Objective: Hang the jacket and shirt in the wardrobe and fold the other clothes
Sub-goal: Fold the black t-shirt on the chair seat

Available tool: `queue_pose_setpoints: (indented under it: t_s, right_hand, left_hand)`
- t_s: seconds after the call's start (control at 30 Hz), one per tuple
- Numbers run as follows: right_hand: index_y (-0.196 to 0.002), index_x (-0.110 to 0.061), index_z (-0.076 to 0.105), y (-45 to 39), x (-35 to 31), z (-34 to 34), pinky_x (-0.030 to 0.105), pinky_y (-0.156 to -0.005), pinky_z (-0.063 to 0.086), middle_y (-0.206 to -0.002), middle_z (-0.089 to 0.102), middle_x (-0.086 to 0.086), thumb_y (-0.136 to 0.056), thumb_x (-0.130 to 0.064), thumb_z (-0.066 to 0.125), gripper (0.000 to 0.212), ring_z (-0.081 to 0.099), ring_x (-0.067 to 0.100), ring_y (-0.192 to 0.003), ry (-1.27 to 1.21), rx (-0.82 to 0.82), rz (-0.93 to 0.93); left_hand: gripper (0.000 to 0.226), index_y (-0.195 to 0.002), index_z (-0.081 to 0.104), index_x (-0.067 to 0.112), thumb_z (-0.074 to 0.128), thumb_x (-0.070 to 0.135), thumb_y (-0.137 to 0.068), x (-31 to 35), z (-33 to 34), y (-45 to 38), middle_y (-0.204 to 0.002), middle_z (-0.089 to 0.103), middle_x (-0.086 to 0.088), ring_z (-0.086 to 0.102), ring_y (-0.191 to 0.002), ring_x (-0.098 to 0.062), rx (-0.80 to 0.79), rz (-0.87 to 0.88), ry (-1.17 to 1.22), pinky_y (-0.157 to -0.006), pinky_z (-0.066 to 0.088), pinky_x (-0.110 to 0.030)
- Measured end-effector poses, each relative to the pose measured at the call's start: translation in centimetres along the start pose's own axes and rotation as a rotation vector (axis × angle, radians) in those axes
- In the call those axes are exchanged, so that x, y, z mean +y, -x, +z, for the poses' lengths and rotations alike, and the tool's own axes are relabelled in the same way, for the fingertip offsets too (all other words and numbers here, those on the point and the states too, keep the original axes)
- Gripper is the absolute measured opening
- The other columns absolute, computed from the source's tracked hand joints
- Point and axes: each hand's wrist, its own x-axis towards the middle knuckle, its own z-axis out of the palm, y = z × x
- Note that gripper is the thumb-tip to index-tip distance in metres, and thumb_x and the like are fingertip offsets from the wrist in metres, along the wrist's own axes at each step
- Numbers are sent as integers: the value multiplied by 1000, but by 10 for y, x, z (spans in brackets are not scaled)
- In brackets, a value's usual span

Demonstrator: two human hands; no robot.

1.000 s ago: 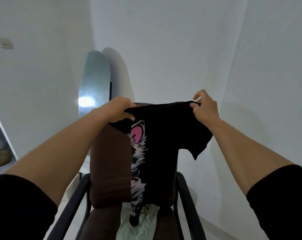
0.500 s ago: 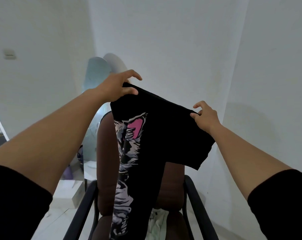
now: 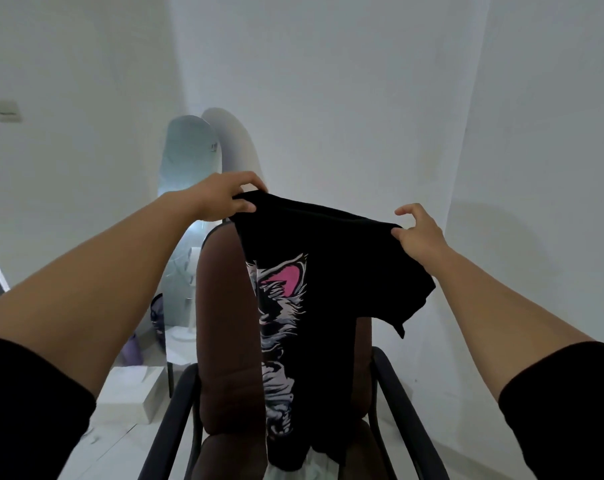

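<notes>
two hands [image 3: 220, 197] [image 3: 420, 233] on black t-shirt [image 3: 328, 271]

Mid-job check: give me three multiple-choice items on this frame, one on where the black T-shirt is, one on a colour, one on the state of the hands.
1. Where is the black T-shirt?
A. Held up in front of the brown chair
B. Flat on the floor
C. Hung in a wardrobe

2. What colour is the printed ear on the shirt?
A. Green
B. Pink
C. Yellow

3. What are the hands doing?
A. Both empty
B. Only one grips the shirt
C. The left hand and right hand each pinch its top edge

Answers:
1 A, the shirt hangs in the air before the chair back.
2 B, the ear patch is pink.
3 C, each hand's fingers close on the fabric.
</notes>
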Motion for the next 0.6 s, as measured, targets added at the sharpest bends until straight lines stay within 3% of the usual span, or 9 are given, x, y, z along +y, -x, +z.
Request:
queue_pose_setpoints:
  t_s: [0.17,0.27,0.3,0.37,0.47,0.6]
  right_hand:
    - [-114,-21,59,14,-22,6,23,-44,46,-85,52,9,-89,7,31,47,49,16,-57,-450,-133,227]
    - [-103,-10,60,28,-34,10,26,-57,57,-96,61,14,-93,7,28,38,69,18,-65,-725,-310,212]
    - [-103,-9,60,32,-36,12,27,-65,58,-98,63,13,-93,7,30,35,70,18,-73,-698,-359,171]
    - [-107,-12,61,38,-40,17,25,-74,53,-94,66,6,-90,4,39,32,67,16,-84,-384,-370,-1]
    - [-98,-19,66,42,-42,26,16,-63,41,-75,60,-3,-85,-13,63,15,55,9,-70,124,-158,-288]
    - [-88,-14,67,35,-39,27,24,-70,39,-84,61,1,-85,-25,66,11,55,18,-85,442,71,-377]
  left_hand:
    - [34,-124,48,33,57,25,-92,11,11,-3,-101,53,-5,48,-96,-17,151,36,137,-85,38,-28]
    - [31,-119,45,28,55,20,-92,25,11,-5,-80,54,-8,51,-77,-21,236,83,185,-69,41,-27]
    - [28,-117,44,26,53,18,-92,30,9,-4,-72,51,-8,49,-68,-20,249,101,187,-63,41,-26]
    - [20,-109,43,24,49,14,-93,39,8,-3,-65,48,-7,45,-59,-18,248,134,187,-58,40,-24]
    - [13,-95,46,25,46,12,-93,48,7,0,-61,44,-1,39,-56,-16,259,173,152,-57,36,-27]
    - [25,-76,56,20,43,3,-90,52,4,10,-58,44,4,35,-51,-12,228,220,81,-52,31,-22]
